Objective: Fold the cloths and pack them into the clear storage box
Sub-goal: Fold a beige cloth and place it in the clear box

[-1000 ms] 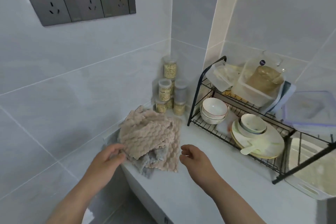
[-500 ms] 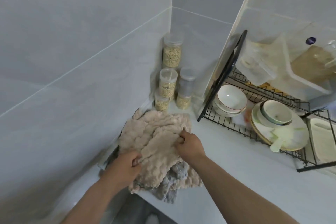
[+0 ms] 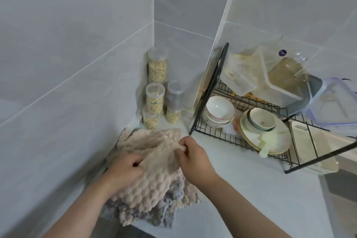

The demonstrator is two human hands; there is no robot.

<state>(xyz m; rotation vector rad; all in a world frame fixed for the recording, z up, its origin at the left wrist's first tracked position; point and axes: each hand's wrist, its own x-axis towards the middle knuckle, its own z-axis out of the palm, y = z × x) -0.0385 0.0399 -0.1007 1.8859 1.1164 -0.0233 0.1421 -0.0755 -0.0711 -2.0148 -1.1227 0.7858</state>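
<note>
A heap of cloths sits on the left side of the desk [image 3: 251,195], hard against the tiled wall, with its near end drooping over the front edge. On top is a beige cloth [image 3: 154,166] with a bumpy, quilted weave; a grey cloth [image 3: 168,216] shows underneath at the near end. Both hands are on the beige one. The left hand [image 3: 123,172] has its fingers curled into the fabric near the wall side, bunching it. The right hand [image 3: 193,155] pinches a raised fold between thumb and fingertips, toward the side nearer the dish rack.

In the far left corner of the desk stand stacked clear jars [image 3: 156,87], most filled with pale grain, just beyond the cloths. To the right, a black wire dish rack [image 3: 210,91] holds nested white bowls [image 3: 219,109] and a plate [image 3: 280,143] with a small bowl and a pale green spoon [image 3: 265,148] on it. On its upper tier lean several clear plastic tubs [image 3: 278,75]; I cannot tell which is the storage box.
</note>
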